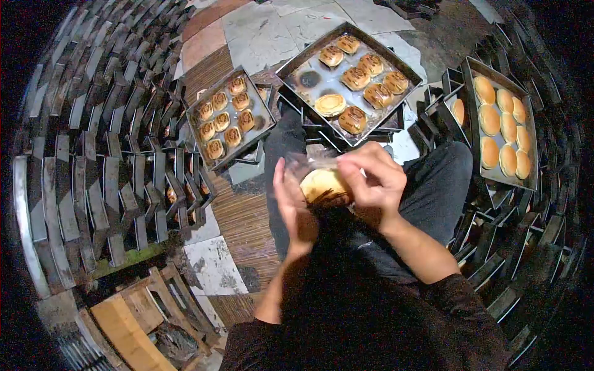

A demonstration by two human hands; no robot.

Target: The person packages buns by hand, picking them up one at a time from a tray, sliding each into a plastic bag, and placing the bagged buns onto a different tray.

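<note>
Between my hands, above my lap, is a round bun (323, 185) with dark streaks on it, inside a clear plastic bag (303, 162). My left hand (292, 204) curves round the bagged bun from the left side, its fingers slightly blurred. Thumb and fingers of my right hand (378, 182) pinch the bag's upper right edge. Just beyond them, a large metal tray (301, 78) carries several glazed buns (356, 78) with dark streaks. One paler bun (330, 105) lies at that tray's near left.
To the left, a smaller tray (255, 137) holds swirl-topped buns (221, 101). A tray of plain golden buns (508, 128) stands at right. Stacked metal trays (93, 167) rise on both sides. A wooden crate (133, 328) sits at lower left on the tiled floor.
</note>
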